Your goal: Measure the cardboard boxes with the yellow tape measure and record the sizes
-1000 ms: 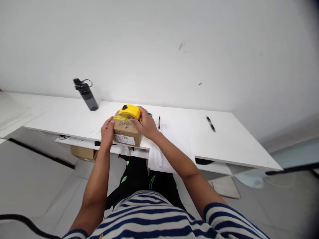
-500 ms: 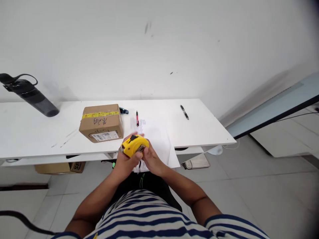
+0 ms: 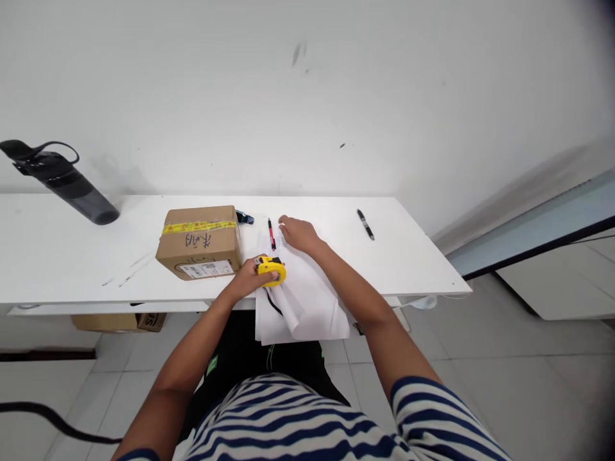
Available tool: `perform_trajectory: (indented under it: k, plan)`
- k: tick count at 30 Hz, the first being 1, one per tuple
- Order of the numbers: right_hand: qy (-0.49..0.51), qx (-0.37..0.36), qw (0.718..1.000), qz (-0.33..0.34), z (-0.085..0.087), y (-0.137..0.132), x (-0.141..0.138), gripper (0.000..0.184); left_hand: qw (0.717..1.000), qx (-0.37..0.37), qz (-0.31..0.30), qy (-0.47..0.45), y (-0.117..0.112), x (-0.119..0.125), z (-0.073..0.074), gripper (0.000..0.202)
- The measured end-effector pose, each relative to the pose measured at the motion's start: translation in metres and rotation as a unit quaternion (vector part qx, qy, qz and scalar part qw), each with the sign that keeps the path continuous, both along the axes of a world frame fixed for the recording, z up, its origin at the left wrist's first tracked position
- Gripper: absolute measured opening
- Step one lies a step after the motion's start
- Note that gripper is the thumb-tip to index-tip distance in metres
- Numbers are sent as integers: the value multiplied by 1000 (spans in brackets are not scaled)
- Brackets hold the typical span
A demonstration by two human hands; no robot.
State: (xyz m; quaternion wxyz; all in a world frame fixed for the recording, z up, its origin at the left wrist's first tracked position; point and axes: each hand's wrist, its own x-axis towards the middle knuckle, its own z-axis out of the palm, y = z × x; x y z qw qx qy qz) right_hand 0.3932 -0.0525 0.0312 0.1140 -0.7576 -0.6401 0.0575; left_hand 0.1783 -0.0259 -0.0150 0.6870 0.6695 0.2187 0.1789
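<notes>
L hand (image 3: 247, 280) is at near R corner of the cardboard box (image 3: 204, 244), closed round the yellow tape measure (image 3: 275, 266), just R of box. Tape's case looks hard, prob. plastic, compact w/ a bit of heft, maybe slick; best hold = round its sides. Paper sheets (image 3: 321, 307), R of box & hanging past the desk (image 3: 413, 269) edge, look v. light, limp, easily creased; best taken by edge or corner. R hand (image 3: 300, 235), farther R of box, has fingers curled in; can't tell if they pinch a sheet.

Other stuff: dark bottle (image 3: 70, 180), well L of box, out of the way. Small dark packet (image 3: 245, 218), just beside box's R side. Red pen (image 3: 271, 235), R of box, betw. it & R hand; prob. rolls if sheets shift. Thin black strap (image 3: 272, 302), R of & nearer than box, lies over sheets below tape; could snag. Black pen (image 3: 366, 225), far R of box, clear.
</notes>
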Motion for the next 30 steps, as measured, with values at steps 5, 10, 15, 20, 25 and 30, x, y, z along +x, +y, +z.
perform_trajectory:
  k: [5,10,15,20,25,30]
  plan:
    - [-179,-55,970,156,-24,50,19,45,999,-6,33,-14,-2,-4,-5,44]
    - [-111,51,989,83,-40,42,28,33,998,-11,47,-31,4,0,-3,43]
    - [234,185,954,-23,-61,6,16,34,998,-33,43,-7,5,2,-3,45]
    - [484,161,860,-1,-68,-2,15,48,998,-37,43,-10,6,4,-5,46]
    - [400,165,900,-56,-67,3,13,43,999,23,41,6,5,5,-4,43]
    - [390,156,906,-56,-68,3,11,39,998,46,37,11,4,6,-5,43]
